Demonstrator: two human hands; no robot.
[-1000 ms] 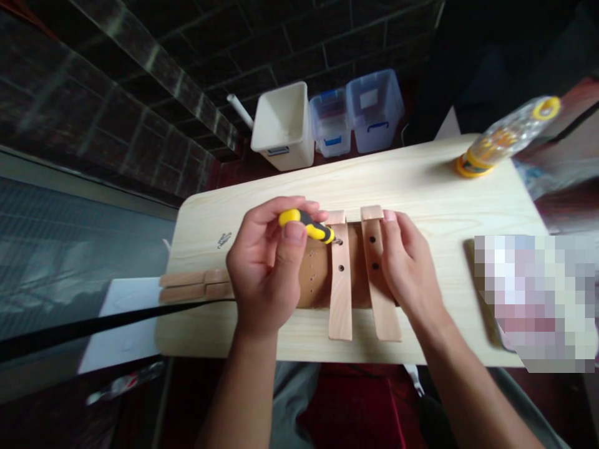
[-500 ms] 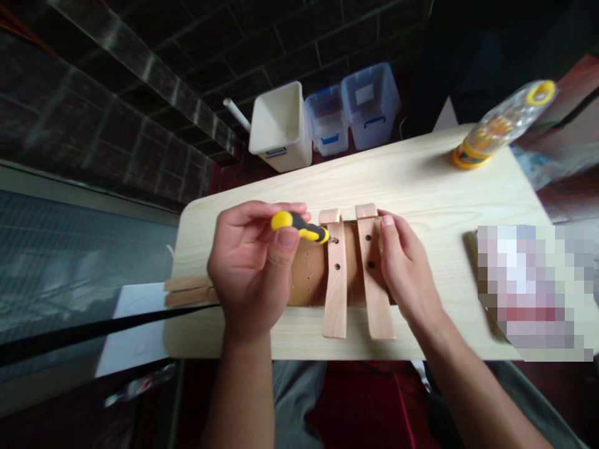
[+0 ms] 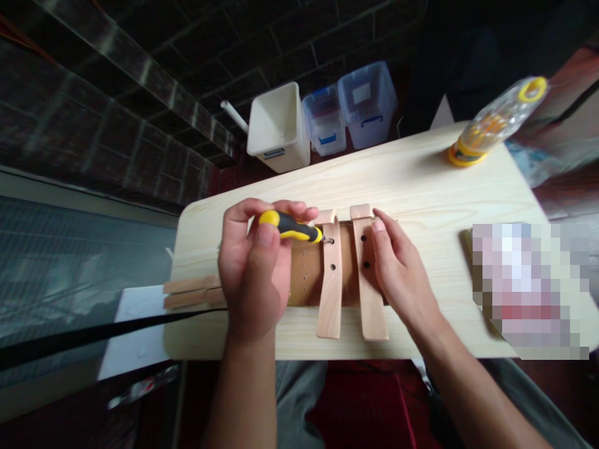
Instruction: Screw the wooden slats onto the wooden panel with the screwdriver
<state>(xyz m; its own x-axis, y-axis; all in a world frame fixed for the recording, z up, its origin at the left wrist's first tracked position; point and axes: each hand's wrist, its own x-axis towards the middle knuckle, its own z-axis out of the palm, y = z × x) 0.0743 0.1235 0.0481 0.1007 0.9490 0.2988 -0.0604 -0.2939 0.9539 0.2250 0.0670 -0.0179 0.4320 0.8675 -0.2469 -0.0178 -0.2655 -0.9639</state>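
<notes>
My left hand (image 3: 253, 274) is closed on a yellow-and-black screwdriver (image 3: 292, 229), the thumb and fingers around its rear end. The screwdriver's metal tip meets the upper hole of the left wooden slat (image 3: 330, 299). A second wooden slat (image 3: 373, 305) lies parallel to it, with two dark holes. Both slats have a raised block at the far end and rest across a brown board (image 3: 299, 265) dotted with small holes. My right hand (image 3: 405, 271) grips the right slat's edge, thumb on top; its other fingers are partly hidden.
Everything lies on a pale wooden table (image 3: 421, 187). Two wooden strips (image 3: 189, 294) and a black strap (image 3: 140, 321) are at left. A clear, yellow-capped container (image 3: 496, 125) stands far right, near a blurred-out item (image 3: 524, 287). Storage bins (image 3: 276, 125) stand beyond the table.
My left hand has turned around the screwdriver handle, its fingers now opened further. The tip stays at the same hole. My right hand keeps its hold; the view has shifted slightly.
</notes>
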